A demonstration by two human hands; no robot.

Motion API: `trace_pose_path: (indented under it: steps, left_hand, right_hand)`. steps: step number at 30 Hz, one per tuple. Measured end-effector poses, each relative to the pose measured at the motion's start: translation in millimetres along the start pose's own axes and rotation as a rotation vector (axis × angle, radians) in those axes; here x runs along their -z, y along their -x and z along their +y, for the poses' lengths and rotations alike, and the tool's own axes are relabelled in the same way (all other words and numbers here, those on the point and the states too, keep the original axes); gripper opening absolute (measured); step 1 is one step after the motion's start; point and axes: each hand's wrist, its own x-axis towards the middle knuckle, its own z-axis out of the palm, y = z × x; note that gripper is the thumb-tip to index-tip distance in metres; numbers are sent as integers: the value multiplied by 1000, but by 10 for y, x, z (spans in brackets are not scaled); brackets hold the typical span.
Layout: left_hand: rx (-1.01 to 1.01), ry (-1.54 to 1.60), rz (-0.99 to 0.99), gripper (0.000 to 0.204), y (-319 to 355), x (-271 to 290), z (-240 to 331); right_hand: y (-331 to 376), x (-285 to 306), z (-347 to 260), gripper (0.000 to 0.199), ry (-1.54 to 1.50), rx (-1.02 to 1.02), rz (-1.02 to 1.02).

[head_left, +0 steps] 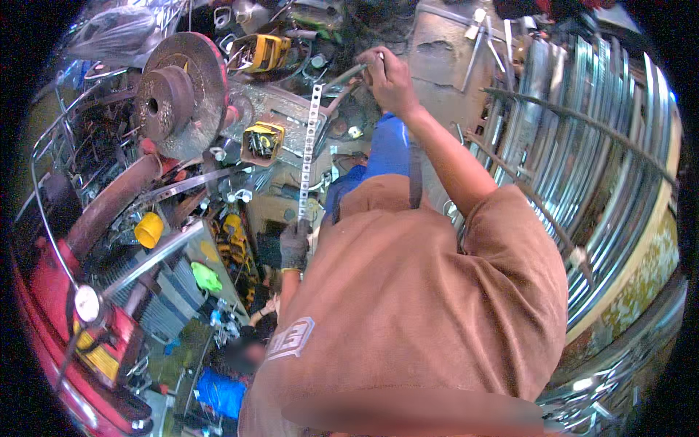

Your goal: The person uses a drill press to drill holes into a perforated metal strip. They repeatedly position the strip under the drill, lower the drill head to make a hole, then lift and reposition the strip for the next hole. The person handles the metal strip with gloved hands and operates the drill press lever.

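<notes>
The person's left hand (293,247), in a dark grey glove, is closed around the lower end of a perforated metal strip (306,156); the glove hides that end and the exact placing of the fingers. The bare right hand (389,81) is raised in front and curled closed on the end of a dark lever (344,78). The strip runs away from the glove in a nearly straight line, a single row of holes along its length, and its far end lies near the lever; whether the two touch cannot be told.

Just left of the strip, an open yellow container (262,143) holds small dark pieces. Beyond it sits a second yellow container (266,52), and left of both stands a large round metal wheel (182,95) with a stepped hub. Nearer the person on that side are a yellow cup (148,230) lying tilted, a bright green cloth (206,277) and a white round dial (89,303) beside red machinery (62,291). Part of another person (263,312) shows at lower left, near a blue item (221,393).

To the right, well apart from the strip, long metal bars (542,146) lie side by side, with a dark rod (582,120) crossing over them.
</notes>
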Motion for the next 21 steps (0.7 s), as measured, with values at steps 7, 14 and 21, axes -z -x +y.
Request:
trace_pose_path:
  steps: [7, 14, 21]
  left_hand:
    - [-327, -103, 13, 45, 228, 445, 565]
    - [-652, -177, 121, 50, 375, 692, 353]
    - [-695, -261, 211, 51, 348, 738, 15]
  right_hand:
    - [1435, 81, -658, 23, 122, 226, 62]
    - [2190, -129, -1020, 25, -25, 163, 126]
    - [2318, -221, -1040, 16, 343, 476, -102]
